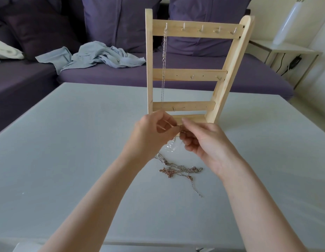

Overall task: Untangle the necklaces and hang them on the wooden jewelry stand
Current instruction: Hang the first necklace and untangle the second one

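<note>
A wooden jewelry stand (pixel 187 74) with three hook rails stands upright on the pale table (pixel 67 142). One silver necklace (pixel 163 57) hangs from the leftmost hook of the top rail. In front of the stand's base, my left hand (pixel 149 137) and my right hand (pixel 205 144) meet, both pinching a thin silver chain (pixel 171 147) that droops below the fingers. Its lower end runs into a tangled heap of silver and rose-gold necklaces (pixel 178 170) lying on the table beneath my hands.
A purple sofa (pixel 121 73) with cushions runs behind the table, with a crumpled light-blue cloth (pixel 96 57) on its seat. A white side table (pixel 289 50) with a white vase (pixel 287 24) stands at the right.
</note>
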{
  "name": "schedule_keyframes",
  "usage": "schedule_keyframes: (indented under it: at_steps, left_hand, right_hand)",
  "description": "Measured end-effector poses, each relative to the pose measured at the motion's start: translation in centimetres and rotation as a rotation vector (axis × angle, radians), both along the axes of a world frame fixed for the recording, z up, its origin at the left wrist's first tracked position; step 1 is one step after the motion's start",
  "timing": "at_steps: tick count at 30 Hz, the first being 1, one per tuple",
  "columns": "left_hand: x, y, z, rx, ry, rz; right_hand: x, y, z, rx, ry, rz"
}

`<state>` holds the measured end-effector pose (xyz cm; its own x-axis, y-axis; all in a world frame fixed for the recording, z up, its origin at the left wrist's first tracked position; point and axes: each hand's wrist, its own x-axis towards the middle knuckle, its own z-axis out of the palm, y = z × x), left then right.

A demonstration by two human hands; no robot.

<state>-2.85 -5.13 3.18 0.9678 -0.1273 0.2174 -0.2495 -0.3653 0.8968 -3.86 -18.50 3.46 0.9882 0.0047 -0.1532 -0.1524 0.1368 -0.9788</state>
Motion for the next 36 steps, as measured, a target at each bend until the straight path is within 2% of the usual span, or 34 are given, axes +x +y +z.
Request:
schedule_keyframes:
  at_steps: [2, 11, 14, 17, 20, 23, 25, 27, 31, 36]
  left_hand:
    - [0.2, 0.3, -0.3, 0.022, -0.016, 0.043]
    - [-0.4, 0.4, -0.2, 0.197, -0.204, 0.065]
    - [-0.3, 0.5, -0.3, 0.170, -0.137, 0.050]
    - [-0.3, 0.7, -0.1, -0.020, 0.042, -0.016]
    - [-0.5, 0.7, 0.1, -0.161, 0.189, -0.068]
    - [-0.5, 0.6, 0.3, -0.183, 0.238, -0.085]
    - [-0.5, 0.8, 0.5, -0.300, 0.287, -0.067]
    - [-0.5, 0.8, 0.8, -0.385, 0.328, -0.073]
    - [-0.6, 0.3, 0.7, -0.421, 0.376, -0.114]
    - [-0.4, 0.3, 0.6, -0.500, 0.385, -0.072]
  right_hand:
    - [0.0, -0.1, 0.1, 0.041, 0.022, 0.035]
    - [-0.3, -0.2, 0.1, -0.259, -0.069, 0.032]
    - [-0.3, -0.3, 0.1, -0.365, -0.110, 0.008]
    - [-0.3, -0.8, 0.3, -0.431, -0.138, -0.007]
    - [-0.3, -0.9, 0.5, -0.394, -0.113, 0.031]
    - [-0.1, -0.8, 0.3, -0.290, 0.003, 0.064]
    - [0.2, -1.0, 0.2, -0.211, 0.061, 0.035]
    - [0.2, -1.2, 0.2, -0.122, 0.064, 0.006]
    - [0.0, -0.7, 0.4, 0.011, 0.017, 0.032]
    - [0.2, -0.6, 0.2, -0.025, -0.006, 0.002]
